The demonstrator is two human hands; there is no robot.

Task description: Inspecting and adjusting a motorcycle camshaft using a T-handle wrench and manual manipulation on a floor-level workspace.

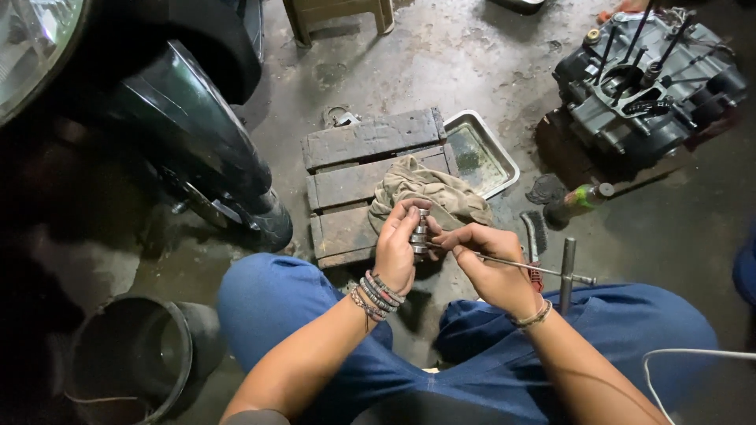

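A small, ribbed, silver metal cylindrical part [420, 230] sits upright in the left hand [398, 252], whose fingers are curled closed around it, thumb and fingertips pinching its sides, above the person's knees in blue trousers [315, 315]. The right hand [492, 267] has its fingers closed on a thin metal rod-like tool [512, 264], whose tip touches the part. Just behind the hands, a crumpled beige rag [429, 193] lies on a worn wooden pallet [362, 169], beside a shallow rectangular metal tray [504, 161]. A T-shaped metal wrench [567, 271] and a wire brush [532, 232] lie on the concrete floor to the right. Farther off rests a dark engine block [646, 94]; a black bucket [134, 358] stands at left.
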